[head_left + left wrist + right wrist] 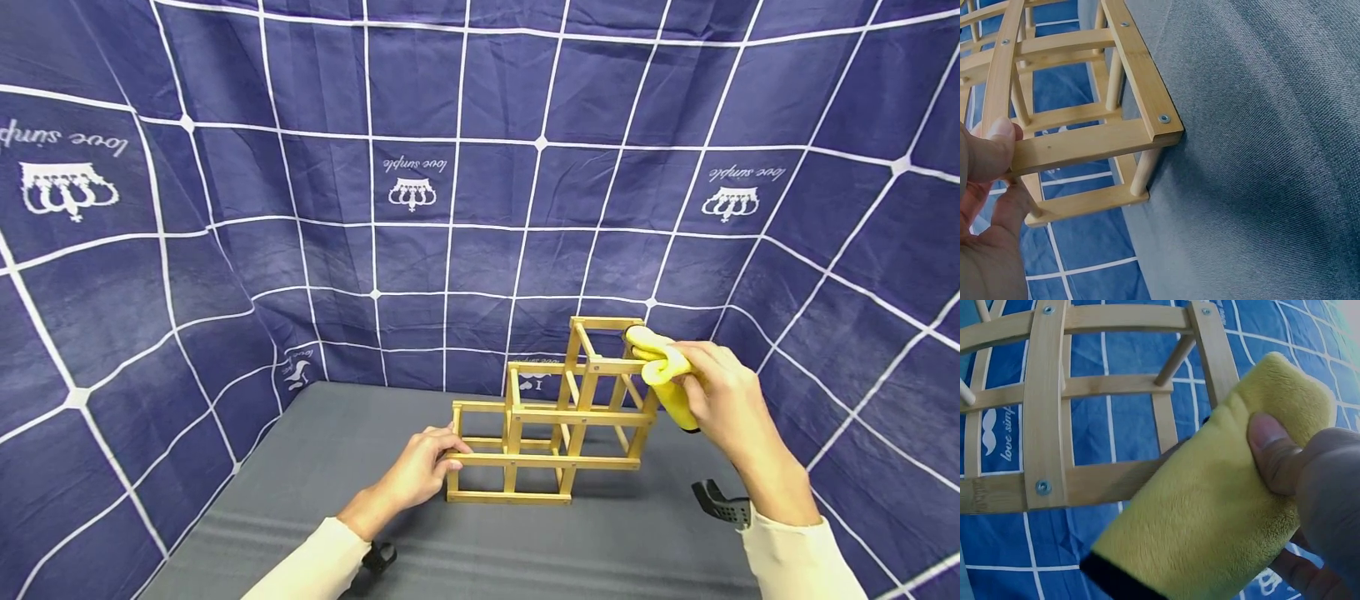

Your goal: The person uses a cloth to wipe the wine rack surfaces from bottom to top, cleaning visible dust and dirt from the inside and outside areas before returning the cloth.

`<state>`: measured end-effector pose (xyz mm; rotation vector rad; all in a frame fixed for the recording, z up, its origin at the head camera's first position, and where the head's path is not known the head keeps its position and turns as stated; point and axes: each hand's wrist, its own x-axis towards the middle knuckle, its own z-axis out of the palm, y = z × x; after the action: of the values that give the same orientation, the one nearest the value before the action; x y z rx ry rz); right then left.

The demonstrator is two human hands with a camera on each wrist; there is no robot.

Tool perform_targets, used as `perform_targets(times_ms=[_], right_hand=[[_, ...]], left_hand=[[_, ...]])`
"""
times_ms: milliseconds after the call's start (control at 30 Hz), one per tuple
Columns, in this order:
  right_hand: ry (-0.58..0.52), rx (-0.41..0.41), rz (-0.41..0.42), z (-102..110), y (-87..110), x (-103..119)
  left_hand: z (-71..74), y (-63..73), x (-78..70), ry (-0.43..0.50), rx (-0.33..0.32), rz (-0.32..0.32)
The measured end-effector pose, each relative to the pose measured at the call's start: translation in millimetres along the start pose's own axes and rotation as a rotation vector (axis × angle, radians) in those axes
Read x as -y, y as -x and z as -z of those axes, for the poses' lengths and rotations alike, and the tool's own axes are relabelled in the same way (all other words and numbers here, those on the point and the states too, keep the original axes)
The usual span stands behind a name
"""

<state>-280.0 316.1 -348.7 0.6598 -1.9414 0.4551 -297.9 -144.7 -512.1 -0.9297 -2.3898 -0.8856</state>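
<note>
A stepped wooden rack (577,417) of slats and dowels stands on the grey surface. My left hand (427,462) grips its lower left corner. In the left wrist view, the thumb and fingers of that hand (991,169) pinch the end of a slat (1085,145). A folded yellow cloth (663,367) with a dark edge is held in my right hand (723,396) at the rack's upper right end. The right wrist view has the thumb pressed on the plush cloth (1210,500), which overlaps a rack slat (1110,481); whether the two touch is hard to tell.
Under the rack lies a grey fabric surface (330,442). Blue cloth with white grid lines (495,192) hangs behind and at both sides. A black strap (720,502) is at the right wrist, another black band (378,557) at the left.
</note>
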Motion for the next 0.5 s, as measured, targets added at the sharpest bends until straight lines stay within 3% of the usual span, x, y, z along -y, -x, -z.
perform_targets(times_ms=[133,267,500], right_hand=[[-0.013,-0.077,-0.121,3,9.0,-5],[-0.021,-0.164,-0.301,6,23.9,-9],[-0.039,-0.233,-0.611,1,55.3,-14]], left_hand=[[0.1,-0.4,1.4,-0.008,-0.006,-0.014],[0.2,0.1,3.9,-0.013,0.0,-0.018],[10.5,-2.5,13.9,0.002,0.008,0.065]])
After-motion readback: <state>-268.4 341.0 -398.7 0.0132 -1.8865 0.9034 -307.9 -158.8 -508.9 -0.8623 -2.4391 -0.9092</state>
